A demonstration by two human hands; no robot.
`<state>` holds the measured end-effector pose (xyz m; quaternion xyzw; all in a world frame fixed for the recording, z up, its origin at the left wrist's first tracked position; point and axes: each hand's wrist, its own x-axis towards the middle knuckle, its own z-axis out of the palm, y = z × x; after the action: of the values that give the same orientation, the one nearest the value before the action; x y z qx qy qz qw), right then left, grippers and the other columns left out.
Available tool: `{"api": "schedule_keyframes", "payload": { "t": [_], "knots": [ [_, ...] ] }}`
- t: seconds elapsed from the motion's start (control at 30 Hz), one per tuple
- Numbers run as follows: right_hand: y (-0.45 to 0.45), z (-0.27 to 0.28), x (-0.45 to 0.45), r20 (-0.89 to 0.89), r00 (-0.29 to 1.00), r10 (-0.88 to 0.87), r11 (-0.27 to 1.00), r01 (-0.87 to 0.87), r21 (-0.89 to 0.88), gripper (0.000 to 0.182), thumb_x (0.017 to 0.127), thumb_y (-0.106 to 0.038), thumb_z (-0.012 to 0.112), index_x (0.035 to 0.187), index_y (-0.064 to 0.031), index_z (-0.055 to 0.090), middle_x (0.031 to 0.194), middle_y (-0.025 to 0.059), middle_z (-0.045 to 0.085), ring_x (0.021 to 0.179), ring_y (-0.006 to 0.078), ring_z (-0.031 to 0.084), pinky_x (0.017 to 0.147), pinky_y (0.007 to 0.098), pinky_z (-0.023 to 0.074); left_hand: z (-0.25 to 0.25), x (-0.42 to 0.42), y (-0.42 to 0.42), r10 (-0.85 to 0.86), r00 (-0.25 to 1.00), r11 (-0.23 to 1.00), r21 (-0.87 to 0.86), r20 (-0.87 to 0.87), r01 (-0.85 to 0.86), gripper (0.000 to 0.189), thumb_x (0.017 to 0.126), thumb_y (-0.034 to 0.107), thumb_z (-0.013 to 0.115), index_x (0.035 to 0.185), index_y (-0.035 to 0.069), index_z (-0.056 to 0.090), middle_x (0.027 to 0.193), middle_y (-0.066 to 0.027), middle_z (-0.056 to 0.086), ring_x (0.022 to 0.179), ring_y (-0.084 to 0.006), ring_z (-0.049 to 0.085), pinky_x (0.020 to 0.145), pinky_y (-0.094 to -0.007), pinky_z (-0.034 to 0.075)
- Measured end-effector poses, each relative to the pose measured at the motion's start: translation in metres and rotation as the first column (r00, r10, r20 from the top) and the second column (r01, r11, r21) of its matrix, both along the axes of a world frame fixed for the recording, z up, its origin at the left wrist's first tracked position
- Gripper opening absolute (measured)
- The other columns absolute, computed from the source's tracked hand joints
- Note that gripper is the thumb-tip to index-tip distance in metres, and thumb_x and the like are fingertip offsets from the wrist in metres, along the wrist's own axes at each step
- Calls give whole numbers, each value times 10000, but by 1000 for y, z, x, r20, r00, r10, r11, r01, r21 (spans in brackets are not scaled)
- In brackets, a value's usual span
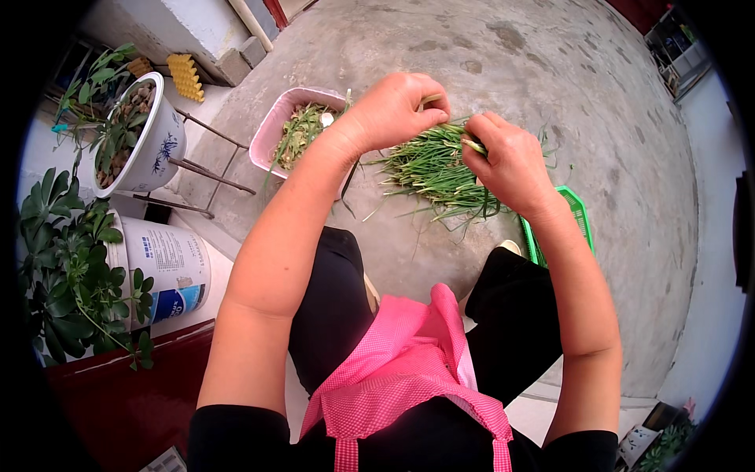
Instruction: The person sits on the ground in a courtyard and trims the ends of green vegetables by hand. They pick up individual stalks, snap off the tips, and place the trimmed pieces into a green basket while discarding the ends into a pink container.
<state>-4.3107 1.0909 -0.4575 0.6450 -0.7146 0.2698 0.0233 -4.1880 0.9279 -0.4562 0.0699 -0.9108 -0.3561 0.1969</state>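
Note:
Between the thumb and fingers of my left hand (407, 109) is a pale yellow-green leaf or stem piece (432, 100). My right hand (507, 159) is closed around a few green chive-like stalks (475, 146), their pale ends poking out near the thumb. Both hands are raised close together above a heap of garlic chives (433, 171) on the concrete floor. Left of the heap stands a pink bin (261, 133), lined with a thin bag and holding leafy scraps (304, 130) and a small white thing. My right forearm partly hides a green plastic basket (581, 215).
A potted plant in a white pot (168, 138) rests on a metal stand (218, 177) at left. Below it, a white bucket (177, 259) bears writing, beside leafy branches (65, 295). A pink checked apron (395, 383) covers my lap. Yellow egg-crate-shaped material (186, 76) leans near the wall.

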Motion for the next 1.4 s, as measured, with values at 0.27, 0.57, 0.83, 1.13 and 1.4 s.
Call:
{"api": "schedule_keyframes", "payload": {
  "t": [0.27, 0.57, 0.83, 1.13, 1.4],
  "knots": [
    [-2, -14, -14, 658, 753, 4, 996, -64, 67, 267, 904, -263, 515, 810, -16, 560, 646, 21, 516, 582, 85, 445, 518, 272, 376, -41, 26, -62, 584, 800, 784, -355, 140, -510, 206, 740, 137, 613, 928, 60, 647, 865, -106, 637, 760, -196, 592, 686, -308, 458],
    [1, 9, -6, 914, 397, -80, 980, -134, 144, 250, 928, -295, 493, 865, -77, 597, 699, -44, 543, 540, 22, 386, 471, 182, 292, 10, -5, 10, -25, 991, 674, 734, 133, -82, 318, 898, 320, 554, 1050, 47, 612, 748, 18, 510, 532, -32, 371, 488, -192, 307],
    [-3, -1, -17, 989, 18, -148, 984, -96, 149, 595, 905, -576, 342, 1002, -44, 591, 850, 9, 566, 621, 50, 440, 452, 193, 281, -1, -27, 23, 193, 934, 524, 836, -301, 162, 342, 951, 343, 459, 747, 76, 524, 723, 19, 521, 470, -20, 360, 433, -171, 258],
    [-7, -4, -25, 971, -230, 64, 993, 113, -39, 515, 955, -400, 318, 1037, 40, 573, 839, 63, 571, 644, 142, 446, 600, 266, 371, -6, -32, 60, -46, 976, 760, 627, -212, 172, 168, 806, 116, 653, 868, 0, 549, 926, -58, 605, 679, -131, 572, 698, -283, 468],
    [-7, -5, -19, 942, -329, 74, 975, 222, 1, 490, 954, -376, 323, 1028, 38, 574, 845, 71, 555, 783, 165, 469, 709, 323, 408, -8, -32, 83, 132, 968, 989, -43, -215, -145, 261, 702, 73, 683, 921, 84, 540, 995, -43, 573, 820, -224, 623, 670, -331, 503]
  ]
}}
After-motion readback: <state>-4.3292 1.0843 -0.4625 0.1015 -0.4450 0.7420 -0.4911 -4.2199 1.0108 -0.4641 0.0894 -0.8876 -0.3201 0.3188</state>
